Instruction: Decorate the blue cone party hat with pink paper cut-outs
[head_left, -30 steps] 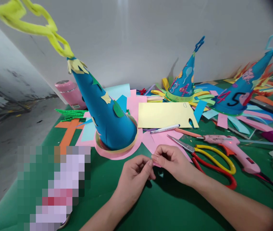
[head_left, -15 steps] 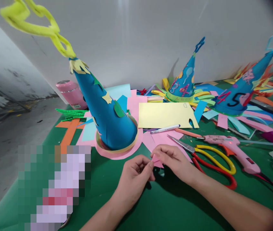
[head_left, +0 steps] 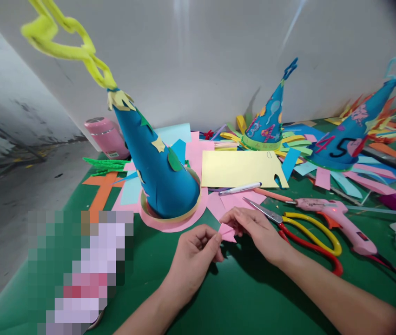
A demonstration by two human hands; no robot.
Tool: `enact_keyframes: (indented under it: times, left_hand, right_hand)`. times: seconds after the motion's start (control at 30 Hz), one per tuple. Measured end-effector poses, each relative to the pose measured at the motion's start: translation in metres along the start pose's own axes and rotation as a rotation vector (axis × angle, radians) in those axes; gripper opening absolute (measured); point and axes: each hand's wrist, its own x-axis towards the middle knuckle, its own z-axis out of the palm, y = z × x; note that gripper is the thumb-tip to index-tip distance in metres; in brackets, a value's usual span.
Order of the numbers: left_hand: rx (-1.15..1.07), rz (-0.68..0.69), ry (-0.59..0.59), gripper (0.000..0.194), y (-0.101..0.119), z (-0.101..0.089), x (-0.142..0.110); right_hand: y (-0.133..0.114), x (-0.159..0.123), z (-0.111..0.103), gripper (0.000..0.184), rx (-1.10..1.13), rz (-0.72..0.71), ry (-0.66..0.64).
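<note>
Pinching a small pink paper piece (head_left: 227,234) between thumb and finger, the left hand (head_left: 196,251) holds it over the green table (head_left: 149,284), near but apart from the blue cone hat (head_left: 151,172); the right hand (head_left: 257,232) is loosely curled beside the paper, contact not determinable. Done, by appearance: hat carries a yellow star (head_left: 158,144), a green cut-out (head_left: 174,160), a fringed collar (head_left: 119,100) and a yellow topper (head_left: 62,50). Remaining, as judged: pink piece looks unfinished and unattached, with scissors (head_left: 280,219) and glue gun (head_left: 342,218) lying unheld to the right.
</note>
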Motion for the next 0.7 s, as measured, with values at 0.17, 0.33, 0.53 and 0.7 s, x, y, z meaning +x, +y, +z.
enact_keyframes:
  times: [0.17,0.33,0.53,0.7]
  left_hand:
    - [-0.060,-0.005,0.026,0.021,-0.0014,-0.0008,0.0018]
    - [-0.181,0.005,0.000,0.030,-0.0055,-0.0023,0.0043]
    - [-0.149,-0.014,0.020,0.023,-0.0014,-0.0015,0.0039]
    - [-0.058,-0.011,0.052,0.025,0.0026,0.0006,0.0008]
  right_hand:
    - [-0.0010,-0.0006,0.0024,0.020,-0.058,0.003,-0.039]
    - [0.0012,-0.0002,0.0054,0.022,-0.064,0.011,0.012]
    - [0.0009,-0.0008,0.0074,0.023,-0.065,0.003,-0.003]
    - [0.0011,-0.0029,0.0085,0.019,-0.012,-0.005,-0.047]
